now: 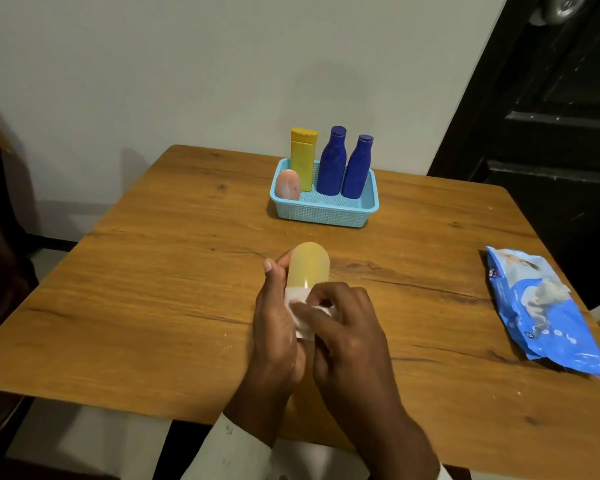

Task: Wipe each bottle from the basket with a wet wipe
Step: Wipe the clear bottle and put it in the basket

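Now, see-through yellow plastic bottle w/ round end (pixel 308 263) held up over the middle of the brown wooden table (pixel 153 271), round end pointing away, toward the basket. Gripped from the left side by left hand (pixel 278 323): thumb up along the bottle's left edge, fingers curled round behind it. Lower part of bottle hidden under both hands. White wet wipe (pixel 300 315) pressed on the bottle's near part, pinched under the bent fingers of right hand (pixel 340 327); wipe squeezed between the two hands, a bit sticking out below.

No words to read on the bottle. Smooth, pale, a bit shiny, small bright spot near the wipe.

Farther back, light blue plastic basket w/ tiny holes (pixel 326 213) on the table, near the wall. Inside, standing up: tall yellow bottle w/ flat cap (pixel 302 157) at back left, two dark blue bottles w/ narrow necks (pixel 343 164) side by side at right, small pink rounded bottle (pixel 287 185) at front left.

Blue soft pack of wipes (pixel 541 313) lying flat at the table's right edge, well apart from the hands. Some print on it, too small and blurry to read.
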